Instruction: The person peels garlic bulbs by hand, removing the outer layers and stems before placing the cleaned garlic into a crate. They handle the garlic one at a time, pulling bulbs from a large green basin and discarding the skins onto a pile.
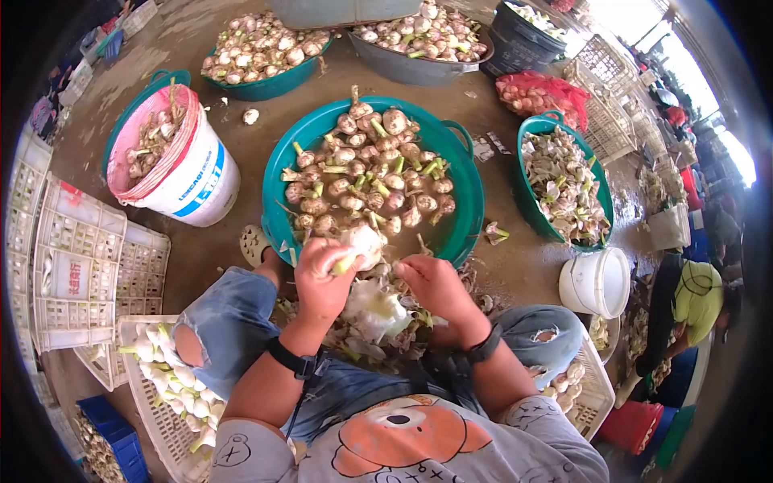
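Observation:
My left hand is closed around a pale garlic bulb, its cut green stem poking out past my thumb. Just to the right, my right hand has its fingers drawn together in a pinch, apart from the bulb; what lies between the fingertips is too small to make out. Both hands are over the near rim of a green tub, where many soiled garlic bulbs sit in muddy water. Below the hands, loose garlic skins are heaped between my knees.
A crate of cleaned garlic stands at my left. On the right are a green basin of peelings and a white bucket. A lined bucket stands left. Another person bends down at far right.

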`<state>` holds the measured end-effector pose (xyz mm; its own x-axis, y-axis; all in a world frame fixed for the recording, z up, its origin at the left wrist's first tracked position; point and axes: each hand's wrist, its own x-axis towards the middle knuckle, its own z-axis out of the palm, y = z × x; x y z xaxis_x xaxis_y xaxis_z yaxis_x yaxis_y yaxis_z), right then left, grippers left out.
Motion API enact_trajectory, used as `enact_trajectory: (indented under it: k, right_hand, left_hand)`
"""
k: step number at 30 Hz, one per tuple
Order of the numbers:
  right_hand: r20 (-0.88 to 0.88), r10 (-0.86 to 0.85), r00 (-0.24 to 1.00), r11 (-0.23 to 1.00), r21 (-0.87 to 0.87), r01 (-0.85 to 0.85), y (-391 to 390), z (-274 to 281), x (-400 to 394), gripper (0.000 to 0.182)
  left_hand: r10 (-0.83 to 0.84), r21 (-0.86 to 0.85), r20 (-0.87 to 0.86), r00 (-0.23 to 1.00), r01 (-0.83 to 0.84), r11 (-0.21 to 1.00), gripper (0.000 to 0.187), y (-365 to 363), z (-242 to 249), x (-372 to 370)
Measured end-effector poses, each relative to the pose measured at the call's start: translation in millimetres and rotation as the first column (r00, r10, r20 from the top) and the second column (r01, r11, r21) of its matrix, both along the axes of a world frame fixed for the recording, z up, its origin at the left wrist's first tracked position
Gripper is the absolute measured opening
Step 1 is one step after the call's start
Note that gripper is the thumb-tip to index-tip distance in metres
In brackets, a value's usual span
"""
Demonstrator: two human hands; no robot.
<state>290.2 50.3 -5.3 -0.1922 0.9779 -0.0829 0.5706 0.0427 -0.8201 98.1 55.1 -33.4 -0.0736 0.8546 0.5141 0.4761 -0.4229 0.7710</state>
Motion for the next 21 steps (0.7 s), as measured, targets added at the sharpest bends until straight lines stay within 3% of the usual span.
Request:
enact_trajectory:
  k: [1,4,9,11,12,13,14,15,17,19,20,21]
  right_hand:
    - [-0.054,-0.021,0.998,1.0,0.004,0.021,1.5,5.9,-5.0,0.026]
    - [-0.067,-0.075,0.995,0.997,0.013,0.076,5.9,15.4,-21.9,0.024]
    - [-0.084,-0.135,0.987,0.99,-0.062,0.13,10.7,4.4,-35.5,0.018]
    - [-0.056,-0.182,0.982,0.983,-0.032,0.18,10.6,-9.0,-30.4,0.017]
    - [-0.035,-0.229,0.973,0.973,0.001,0.229,10.6,-16.8,-27.3,0.016]
    - [-0.032,-0.272,0.962,0.962,-0.011,0.272,9.9,-22.9,-21.5,0.017]
    - [0.029,-0.308,0.951,0.951,-0.004,0.309,9.4,-44.9,-9.8,0.017]
    - [0.09,-0.343,0.935,0.939,0.007,0.344,8.8,-64.7,1.1,0.017]
    - [0.035,-0.298,0.954,0.951,-0.072,0.3,2.5,-66.8,9.1,0.02]
    - [-0.02,-0.265,0.964,0.952,-0.161,0.258,-1.9,-63.6,8.7,0.023]
    - [-0.028,0.003,1.0,0.969,-0.247,-0.01,-2.5,-38.3,0.8,0.026]
    - [-0.06,0.264,0.963,0.907,-0.323,-0.269,-2.6,-19.1,-7.1,0.03]
  left_hand:
    - [-0.01,0.002,0.004,1.0,0.01,1.0,0.021,-0.8,4.1,2.9]
    - [-0.059,0.192,-0.24,0.969,0.106,0.976,0.022,-5.5,12.4,5.8]
    - [-0.047,0.213,-0.357,0.933,0.131,0.968,0.02,-7.8,20.4,4.6]
    - [-0.019,0.173,-0.166,0.986,0.048,0.984,0.016,-7.4,16.1,7.1]
    - [-0.016,0.173,-0.167,0.986,0.045,0.984,0.016,-7.1,13.3,7.7]
    - [0.08,-0.186,0.276,0.958,-0.028,0.982,0.015,-6.1,10.4,8.1]
    - [0.307,-0.514,0.602,0.737,0.064,0.855,0.014,-4.8,9.3,6.9]
    - [0.445,-0.61,0.695,0.565,0.137,0.78,0.012,0.8,16.7,2.0]
    - [0.428,-0.545,0.827,0.365,0.333,0.769,0.012,4.0,12.7,-13.8]
    - [0.453,-0.56,0.823,0.343,0.36,0.746,0.014,5.2,12.1,-18.3]
    - [0.455,-0.556,0.828,0.328,0.371,0.744,0.014,5.6,14.7,-16.5]
    - [0.454,-0.549,0.834,0.315,0.385,0.741,0.015,6.2,16.1,-14.5]
